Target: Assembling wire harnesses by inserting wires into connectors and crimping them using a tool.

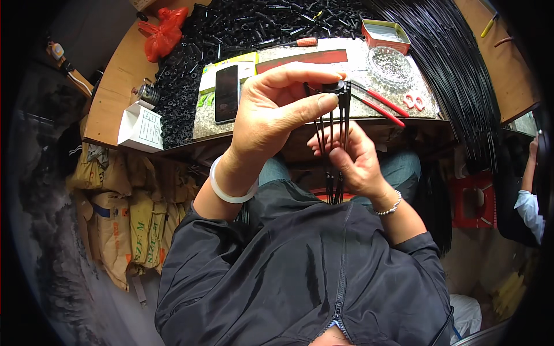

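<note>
My left hand (pixel 277 109) is raised over the table's near edge and pinches a small black round plastic part (pixel 333 87) between thumb and forefinger. Several thin black rods (pixel 333 155) hang down from that part toward my lap. My right hand (pixel 355 158), just below and to the right, grips these rods around their middle. A white bangle sits on my left wrist, a silver bracelet on my right.
A black phone (pixel 226 92) lies on the table (pixel 115 86) beside a heap of small black parts (pixel 242 26). Red-handled pliers (pixel 381 104), a glass dish (pixel 391 64), a red tin (pixel 385 33), a long rod bundle (pixel 456 69), a white box (pixel 140 127). Sacks (pixel 124 219) stand below left.
</note>
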